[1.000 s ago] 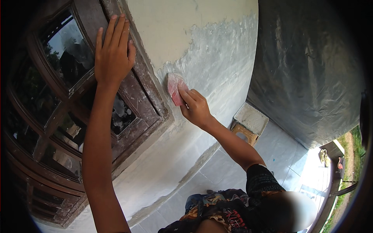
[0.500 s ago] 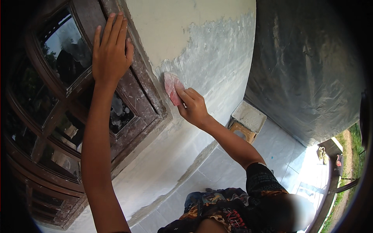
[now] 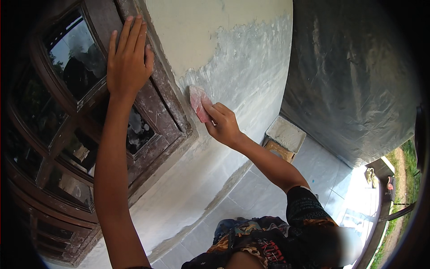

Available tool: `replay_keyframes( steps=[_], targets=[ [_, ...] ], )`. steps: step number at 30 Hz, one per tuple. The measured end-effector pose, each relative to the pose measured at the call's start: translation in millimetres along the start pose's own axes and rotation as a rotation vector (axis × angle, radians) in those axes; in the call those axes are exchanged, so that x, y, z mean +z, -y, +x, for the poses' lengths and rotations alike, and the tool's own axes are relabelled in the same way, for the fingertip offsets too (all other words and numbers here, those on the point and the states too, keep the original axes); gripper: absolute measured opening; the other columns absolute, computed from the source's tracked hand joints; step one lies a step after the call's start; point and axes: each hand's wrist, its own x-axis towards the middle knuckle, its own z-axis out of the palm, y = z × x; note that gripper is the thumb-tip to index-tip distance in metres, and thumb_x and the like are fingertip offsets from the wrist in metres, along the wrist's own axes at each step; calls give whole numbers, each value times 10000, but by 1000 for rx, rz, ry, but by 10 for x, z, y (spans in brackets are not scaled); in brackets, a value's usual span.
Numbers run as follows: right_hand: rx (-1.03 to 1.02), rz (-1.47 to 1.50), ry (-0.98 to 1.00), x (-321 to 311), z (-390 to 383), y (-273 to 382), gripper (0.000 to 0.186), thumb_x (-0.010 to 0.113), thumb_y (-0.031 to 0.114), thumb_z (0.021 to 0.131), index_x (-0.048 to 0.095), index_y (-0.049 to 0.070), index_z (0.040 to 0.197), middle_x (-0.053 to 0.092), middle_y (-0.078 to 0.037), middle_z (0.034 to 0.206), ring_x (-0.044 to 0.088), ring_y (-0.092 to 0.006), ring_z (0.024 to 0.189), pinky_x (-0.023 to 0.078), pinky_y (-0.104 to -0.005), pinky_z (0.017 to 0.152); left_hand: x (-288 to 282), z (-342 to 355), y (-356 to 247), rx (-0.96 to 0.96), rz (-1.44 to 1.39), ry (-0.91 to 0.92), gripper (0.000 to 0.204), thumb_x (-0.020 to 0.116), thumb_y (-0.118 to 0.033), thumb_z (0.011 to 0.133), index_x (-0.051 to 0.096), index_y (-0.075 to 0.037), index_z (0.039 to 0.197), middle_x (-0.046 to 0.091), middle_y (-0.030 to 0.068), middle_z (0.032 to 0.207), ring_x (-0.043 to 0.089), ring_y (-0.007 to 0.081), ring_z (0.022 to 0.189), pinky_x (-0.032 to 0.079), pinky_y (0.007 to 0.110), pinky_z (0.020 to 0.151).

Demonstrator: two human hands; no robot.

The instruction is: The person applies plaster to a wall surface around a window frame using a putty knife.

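Observation:
My left hand (image 3: 128, 67) lies flat, fingers stretched, on the brown wooden frame (image 3: 168, 105) of a paned door or window. In my right hand (image 3: 225, 125) is a pink-red, whitish-smeared putty scraper (image 3: 197, 102). Thumb and fingers grip its lower right side; its blade rests against the wall (image 3: 244, 62) just right of the wooden frame. Around the scraper the wall is patchy grey and white, with a cream coat above that ends in a ragged edge.
A tray-like container (image 3: 286, 133) smeared with grey-white paste sits on a cardboard box (image 3: 278, 150) by the wall. Dark plastic sheeting (image 3: 349, 80) hangs at the right. Grey tiles (image 3: 320, 161) cover the floor. Glass panes (image 3: 76, 58) fill the woodwork at the left.
Almost nothing differs: the view has shifted slightly. My left hand stays on the wood and my right hand keeps the scraper at about the same spot on the wall.

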Motion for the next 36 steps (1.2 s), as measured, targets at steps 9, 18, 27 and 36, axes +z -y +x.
replay_keyframes(
  steps=[9, 18, 27, 36],
  targets=[
    [-34, -401, -172, -178, 933, -667, 522, 677, -40, 774, 594, -7, 1288, 613, -126, 812, 611, -303, 784, 520, -400, 668, 13, 22, -39, 3, 34, -10, 482, 549, -182, 916, 566, -72, 1385, 469, 35, 1529, 375, 177, 1452, 283, 452, 1208],
    [52, -150, -188, -333, 638, -188, 585, 667, -115, 738, 624, 20, 1305, 551, -104, 748, 522, -204, 629, 480, -293, 597, -8, 33, -35, 5, 34, -25, 477, 549, -191, 922, 565, -76, 1385, 472, 27, 1527, 378, 174, 1450, 287, 453, 1204],
    [23, -251, -67, 23, 110, -461, 561, 691, -102, 729, 586, -45, 1277, 598, -117, 825, 576, -287, 745, 511, -380, 672, 25, 5, -32, 3, 52, -25, 472, 552, -194, 922, 575, -80, 1379, 482, 27, 1520, 386, 171, 1446, 292, 445, 1202],
    [-131, -257, -242, -366, 1088, -583, 594, 684, -128, 735, 636, 36, 1304, 524, -70, 733, 492, -199, 674, 450, -309, 605, 23, 13, -30, 10, 6, -29, 482, 555, -166, 934, 541, -78, 1407, 452, 32, 1540, 369, 204, 1456, 297, 475, 1196]
  ],
)
